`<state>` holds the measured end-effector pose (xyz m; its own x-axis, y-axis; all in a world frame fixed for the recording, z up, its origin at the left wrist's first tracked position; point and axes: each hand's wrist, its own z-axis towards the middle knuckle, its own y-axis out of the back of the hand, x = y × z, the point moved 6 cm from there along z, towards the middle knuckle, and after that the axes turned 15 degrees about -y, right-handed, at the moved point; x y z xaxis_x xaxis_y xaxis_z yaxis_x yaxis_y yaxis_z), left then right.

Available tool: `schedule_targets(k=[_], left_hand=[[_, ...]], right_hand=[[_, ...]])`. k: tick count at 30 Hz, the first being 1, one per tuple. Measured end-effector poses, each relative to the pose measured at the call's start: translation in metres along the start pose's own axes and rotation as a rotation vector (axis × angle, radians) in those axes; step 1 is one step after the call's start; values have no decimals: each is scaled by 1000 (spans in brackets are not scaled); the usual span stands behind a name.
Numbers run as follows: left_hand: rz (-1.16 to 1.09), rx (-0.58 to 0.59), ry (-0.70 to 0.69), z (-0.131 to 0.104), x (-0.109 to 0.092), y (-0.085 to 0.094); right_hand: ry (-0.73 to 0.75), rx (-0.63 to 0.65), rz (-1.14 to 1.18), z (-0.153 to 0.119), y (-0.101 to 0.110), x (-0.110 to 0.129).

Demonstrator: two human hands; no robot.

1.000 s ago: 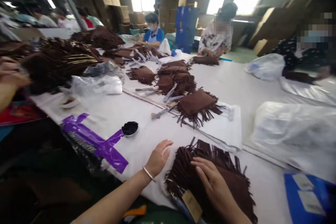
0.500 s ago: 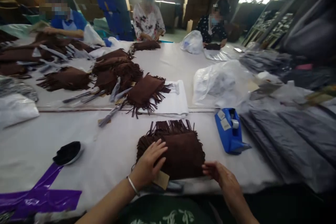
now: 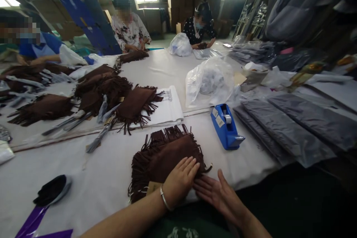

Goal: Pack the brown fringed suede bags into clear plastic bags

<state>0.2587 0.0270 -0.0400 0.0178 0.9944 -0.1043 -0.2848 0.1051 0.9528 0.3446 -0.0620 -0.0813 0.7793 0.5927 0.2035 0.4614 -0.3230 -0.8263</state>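
A brown fringed piece lies on the white table in front of me, its fringe spread at the left and top. My left hand, with a silver bangle at the wrist, rests flat on its lower right part, fingers extended. Close beside it, my right hand has its fingers stretched out at the piece's lower right edge, thumb raised, holding nothing. A tan tag shows at the piece's lower left, partly behind my left forearm.
Right of the piece stands a blue tape dispenser; grey plastic-wrapped bundles lie farther right. More brown fringed pieces and a clear plastic bag are beyond. A black oval object sits left. Three people work across the table.
The view has turned right. My left hand has slid from the piece's left side to its lower right, close to my right hand. The piece is now slightly tilted.
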Motion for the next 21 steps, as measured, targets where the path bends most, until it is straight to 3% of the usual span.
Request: schedule_targets(k=[2, 5, 9, 14, 18, 21], left_hand=[[23, -51, -5, -1, -2, 16], [44, -76, -22, -1, -6, 33], [11, -61, -25, -4, -9, 29], [-218, -12, -11, -1, -5, 26], [-417, -114, 57, -16, 17, 62], [-372, -287, 276, -57, 52, 93]], right_hand=[[81, 106, 50, 15, -16, 12], [194, 127, 89, 41, -28, 37], [272, 23, -2, 63, -22, 69], [416, -123, -135, 61, -7, 90], [478, -200, -342, 53, -12, 99], [555, -335, -724, 49, -27, 105]])
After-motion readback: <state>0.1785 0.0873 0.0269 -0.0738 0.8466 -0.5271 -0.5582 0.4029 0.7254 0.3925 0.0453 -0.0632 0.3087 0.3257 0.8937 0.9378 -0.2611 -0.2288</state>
